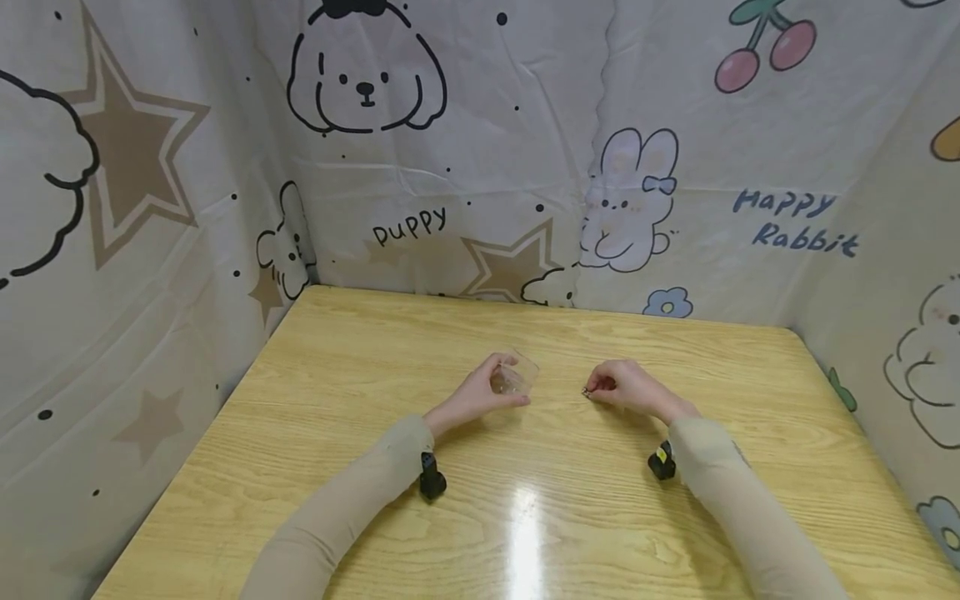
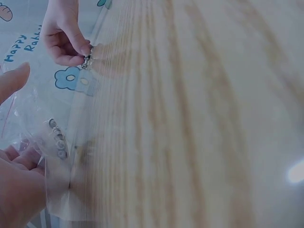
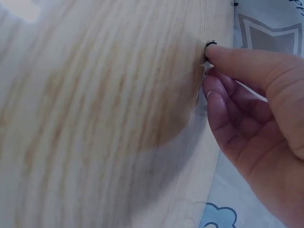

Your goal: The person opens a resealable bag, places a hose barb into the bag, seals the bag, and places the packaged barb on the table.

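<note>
My left hand (image 1: 474, 398) holds a clear plastic bag (image 1: 525, 372) low over the table, thumb apart from the fingers with the bag between them. Several small shiny metal pieces (image 2: 58, 137) show through the plastic in the left wrist view. To the right, my right hand (image 1: 632, 387) pinches a small metal piece (image 1: 586, 392) between thumb and index finger, close over the tabletop. In the left wrist view this metal piece (image 2: 86, 61) looks silvery with rounded ends. The right wrist view shows only a dark edge of it past the thumb tip.
A wood-grain table (image 1: 360, 350) lies under both hands. Printed fabric (image 1: 480, 167) hangs behind it and along both sides. Black wrist cameras are strapped at the left sleeve (image 1: 352, 475) and the right sleeve (image 1: 720, 467). Light glares on the front of the tabletop.
</note>
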Tool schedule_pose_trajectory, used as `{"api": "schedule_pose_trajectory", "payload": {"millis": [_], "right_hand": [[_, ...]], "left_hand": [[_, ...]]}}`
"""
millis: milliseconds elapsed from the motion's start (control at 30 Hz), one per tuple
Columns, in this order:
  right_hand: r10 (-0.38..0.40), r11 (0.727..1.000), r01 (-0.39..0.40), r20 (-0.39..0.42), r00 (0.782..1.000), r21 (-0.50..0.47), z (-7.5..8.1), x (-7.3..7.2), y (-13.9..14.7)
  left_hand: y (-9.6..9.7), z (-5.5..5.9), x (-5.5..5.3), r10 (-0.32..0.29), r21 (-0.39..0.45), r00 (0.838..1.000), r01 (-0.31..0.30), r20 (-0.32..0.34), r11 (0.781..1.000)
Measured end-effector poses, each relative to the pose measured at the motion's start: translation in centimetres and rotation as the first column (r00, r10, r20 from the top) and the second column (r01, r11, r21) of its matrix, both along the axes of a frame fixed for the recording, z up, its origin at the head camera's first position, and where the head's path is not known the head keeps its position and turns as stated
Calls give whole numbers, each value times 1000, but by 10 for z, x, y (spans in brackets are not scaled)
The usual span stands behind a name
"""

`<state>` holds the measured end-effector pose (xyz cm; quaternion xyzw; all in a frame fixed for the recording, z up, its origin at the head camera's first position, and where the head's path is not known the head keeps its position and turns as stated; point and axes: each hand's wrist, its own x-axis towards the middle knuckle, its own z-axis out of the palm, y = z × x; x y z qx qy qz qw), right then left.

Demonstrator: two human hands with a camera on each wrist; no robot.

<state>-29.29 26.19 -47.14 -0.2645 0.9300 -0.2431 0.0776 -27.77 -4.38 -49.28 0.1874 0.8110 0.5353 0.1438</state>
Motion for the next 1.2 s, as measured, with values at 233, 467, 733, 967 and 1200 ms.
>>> {"api": "schedule_pose_trajectory", "payload": {"millis": [233, 467, 733, 967, 1200], "right_hand": [[17, 1000, -16, -25, 1000, 14, -1, -3, 3], [6, 1000, -6, -13, 1000, 22, 0, -2, 5], [19, 1000, -19, -6, 1000, 25, 2, -1, 7], [9, 1000, -9, 5, 1000, 20, 5, 1, 7], [30, 998, -35, -96, 995, -51, 22, -3, -12]], "left_hand": [[1, 2, 0, -4, 0, 1000, 4, -8, 1000], [1, 2, 0, 1, -9, 1000, -1, -7, 1000], [1, 1, 0, -5, -5, 1000, 5, -4, 1000], [1, 0, 0, -7, -3, 1000, 7, -5, 1000], [0, 1, -1, -5, -5, 1000, 5, -9, 1000]]}}
